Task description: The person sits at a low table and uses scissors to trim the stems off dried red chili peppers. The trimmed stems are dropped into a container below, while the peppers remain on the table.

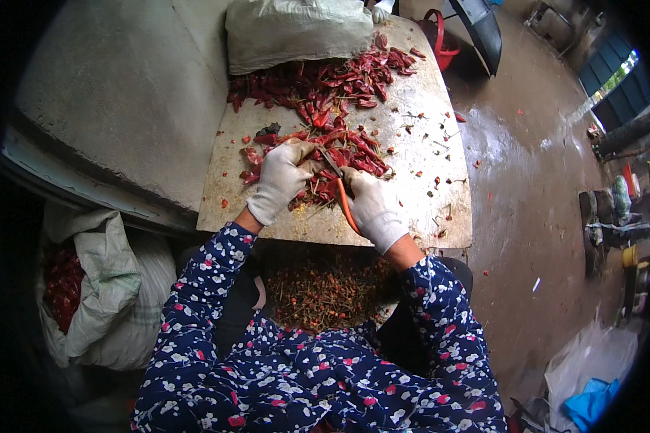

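My left hand (282, 177), in a white glove, is closed with its fingers pinched on a dried red chili pepper that they mostly hide. My right hand (374, 206), gloved too, grips a pair of scissors by its orange handle (347, 208). The metal blades (331, 162) point up and left, reaching the left fingertips. Around and under both hands lies a loose heap of dried red chili peppers (357, 153) on a worn, pale board (426, 209). A larger heap of chilies (318, 83) spreads farther back.
A white woven sack (300, 29) lies at the board's far end, beside another person's gloved hand (383, 10). Cut stems (325, 292) fill the space below the board. An open sack of chilies (101, 281) stands at left. A red basket (444, 47) is at the far right.
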`<state>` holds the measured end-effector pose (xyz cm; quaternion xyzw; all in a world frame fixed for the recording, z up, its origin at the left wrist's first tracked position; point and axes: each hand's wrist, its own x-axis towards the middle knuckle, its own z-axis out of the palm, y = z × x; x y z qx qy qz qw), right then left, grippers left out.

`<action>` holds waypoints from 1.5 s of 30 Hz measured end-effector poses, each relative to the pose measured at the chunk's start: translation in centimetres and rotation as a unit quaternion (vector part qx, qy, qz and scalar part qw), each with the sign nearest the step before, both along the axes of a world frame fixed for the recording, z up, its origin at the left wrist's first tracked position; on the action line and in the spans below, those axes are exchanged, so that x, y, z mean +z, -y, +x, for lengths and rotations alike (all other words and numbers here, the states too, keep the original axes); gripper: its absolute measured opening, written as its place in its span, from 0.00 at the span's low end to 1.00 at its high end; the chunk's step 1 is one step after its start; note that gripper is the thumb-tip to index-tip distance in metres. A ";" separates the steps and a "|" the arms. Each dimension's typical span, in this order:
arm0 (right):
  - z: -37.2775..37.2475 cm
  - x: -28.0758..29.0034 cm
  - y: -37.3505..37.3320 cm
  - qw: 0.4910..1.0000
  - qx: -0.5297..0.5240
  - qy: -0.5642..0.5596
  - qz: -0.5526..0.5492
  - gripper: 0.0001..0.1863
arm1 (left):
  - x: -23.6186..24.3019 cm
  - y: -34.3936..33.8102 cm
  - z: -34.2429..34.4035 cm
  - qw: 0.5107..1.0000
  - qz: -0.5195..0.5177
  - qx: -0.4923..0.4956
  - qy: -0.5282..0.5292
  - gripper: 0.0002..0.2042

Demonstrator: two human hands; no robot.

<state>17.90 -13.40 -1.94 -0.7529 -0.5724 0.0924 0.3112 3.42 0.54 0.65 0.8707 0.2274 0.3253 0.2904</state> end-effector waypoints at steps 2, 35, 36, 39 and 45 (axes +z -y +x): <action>0.3 0.4 0.2 1.000 0.012 -0.018 -0.012 0.14 | 0.0 -0.1 -0.1 1.000 0.002 -0.012 0.003 0.14; -1.1 -2.0 2.0 0.925 0.255 0.121 -0.256 0.12 | -10.1 -18.4 -2.7 0.881 0.088 0.139 -0.443 0.21; -1.1 -2.0 2.0 0.927 0.252 0.122 -0.251 0.12 | -10.3 -18.6 -2.8 0.885 0.084 0.133 -0.438 0.21; -1.1 -2.2 1.9 0.931 0.245 0.123 -0.240 0.12 | -10.5 -18.6 -3.3 0.883 0.048 0.147 -0.444 0.22; -0.9 -1.6 1.9 0.932 0.252 0.120 -0.231 0.12 | -7.4 -17.1 -3.4 0.882 0.067 0.197 -0.423 0.20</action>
